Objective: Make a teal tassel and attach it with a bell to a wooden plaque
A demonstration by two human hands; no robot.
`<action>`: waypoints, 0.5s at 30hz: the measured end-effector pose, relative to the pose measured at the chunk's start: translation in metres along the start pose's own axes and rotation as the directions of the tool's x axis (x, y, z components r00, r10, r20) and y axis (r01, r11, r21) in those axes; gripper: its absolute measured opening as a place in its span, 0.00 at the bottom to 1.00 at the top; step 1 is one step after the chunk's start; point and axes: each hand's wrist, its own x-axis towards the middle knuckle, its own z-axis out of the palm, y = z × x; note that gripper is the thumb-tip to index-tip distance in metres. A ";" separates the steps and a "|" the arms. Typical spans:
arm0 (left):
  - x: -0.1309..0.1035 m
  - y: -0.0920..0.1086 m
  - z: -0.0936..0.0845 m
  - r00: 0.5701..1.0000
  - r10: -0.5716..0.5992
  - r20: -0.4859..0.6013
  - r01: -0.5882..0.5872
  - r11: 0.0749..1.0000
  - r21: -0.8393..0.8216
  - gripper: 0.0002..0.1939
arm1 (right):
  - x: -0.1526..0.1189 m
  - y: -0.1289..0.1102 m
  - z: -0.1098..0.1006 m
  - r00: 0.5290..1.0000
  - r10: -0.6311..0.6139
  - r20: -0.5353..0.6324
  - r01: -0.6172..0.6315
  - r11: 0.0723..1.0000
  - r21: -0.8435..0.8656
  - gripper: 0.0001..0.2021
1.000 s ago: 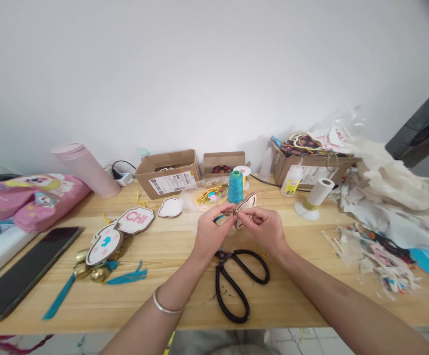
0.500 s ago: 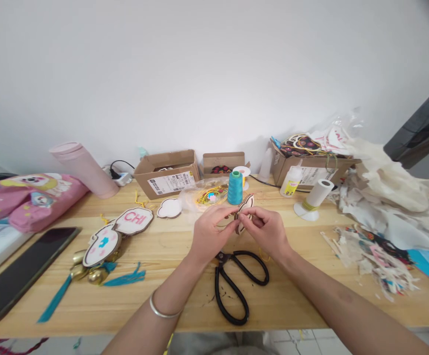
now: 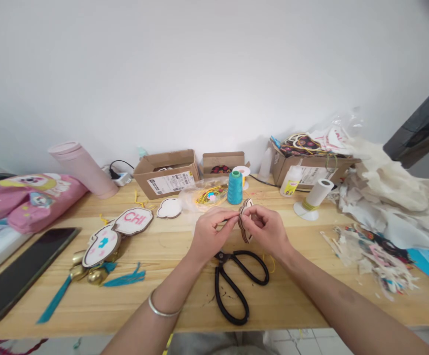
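Over the middle of the wooden table, my right hand pinches a layered, scallop-edged piece, which stands nearly edge-on. My left hand is at its left side, thumb and forefinger pressed together at the piece's edge; what they hold is too small to make out. Black-handled scissors lie just below my hands, their blades hidden under my left hand. A yellow thread curls beside my right wrist. Behind the piece stands a teal thread cone.
Cardboard boxes line the wall. At left lie decorated plaques with bells and teal tassels, a phone and a pink pouch. A glue bottle, white roll and fabric scraps are at right.
The scalloped piece has turned from a slant to more upright and edge-on. My left fingertips have shifted slightly, and more of the yellow thread shows by my right wrist.
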 end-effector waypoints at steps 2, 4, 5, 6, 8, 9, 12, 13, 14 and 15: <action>0.000 -0.001 0.000 1.000 -0.007 -0.002 0.007 1.000 0.001 0.08 | 0.000 0.001 0.001 1.000 0.018 0.005 -0.018 0.999 0.026 0.08; 0.000 -0.001 0.000 1.000 0.000 -0.003 0.000 1.000 -0.001 0.08 | 0.000 0.002 0.001 1.000 0.027 0.011 -0.027 0.999 0.045 0.08; 0.000 -0.001 0.000 1.000 0.004 -0.002 -0.004 1.000 -0.001 0.07 | 0.000 0.002 0.001 1.000 0.027 0.013 -0.027 0.998 0.049 0.09; 0.001 -0.001 0.000 1.000 0.005 0.000 -0.005 1.000 -0.001 0.07 | 0.000 0.002 0.001 1.000 0.024 0.015 -0.025 0.998 0.050 0.09; 0.001 -0.002 -0.001 1.000 0.007 0.008 -0.007 1.000 0.006 0.07 | -0.001 0.001 0.001 1.000 0.015 0.019 -0.016 0.999 0.045 0.09; 0.001 -0.002 -0.001 1.000 0.014 0.013 -0.014 1.000 0.014 0.07 | -0.001 0.001 0.001 1.000 0.013 0.023 -0.014 0.999 0.042 0.09; 0.001 -0.002 -0.003 0.998 0.054 0.018 -0.055 0.997 0.052 0.07 | -0.001 0.002 0.001 0.999 0.032 0.037 -0.034 0.998 0.056 0.08; 0.001 -0.002 -0.003 0.997 0.070 0.015 -0.071 0.995 0.070 0.07 | -0.001 0.003 0.002 0.998 0.041 0.042 -0.044 0.997 0.063 0.08; 0.000 -0.002 -0.003 0.997 0.082 0.010 -0.083 0.992 0.091 0.07 | -0.001 0.004 0.002 0.998 0.048 0.047 -0.051 0.996 0.067 0.08; 0.000 -0.001 -0.003 0.996 0.090 0.004 -0.090 0.989 0.116 0.07 | -0.001 0.005 0.003 0.997 0.051 0.054 -0.055 0.996 0.067 0.08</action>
